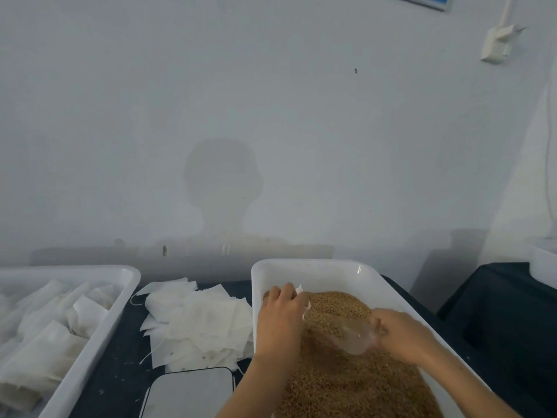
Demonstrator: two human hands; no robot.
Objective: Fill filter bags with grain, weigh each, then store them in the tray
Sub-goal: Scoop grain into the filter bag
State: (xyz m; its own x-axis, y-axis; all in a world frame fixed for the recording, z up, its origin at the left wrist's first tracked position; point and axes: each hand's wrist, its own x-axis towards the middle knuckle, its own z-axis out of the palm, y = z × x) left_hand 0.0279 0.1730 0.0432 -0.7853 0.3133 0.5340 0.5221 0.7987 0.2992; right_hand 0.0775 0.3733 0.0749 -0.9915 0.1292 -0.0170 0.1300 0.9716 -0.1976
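Clear scoop in right hand, left hand pinching filter bag

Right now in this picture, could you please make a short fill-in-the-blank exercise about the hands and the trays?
1. The right hand holds a clear ____ over the grain.
2. The left hand holds a white filter bag over the tray of ____.
3. The pile of empty bags lies ____ the two trays.
4. The tray on the left holds filled ____.

Missing words: scoop; grain; between; bags
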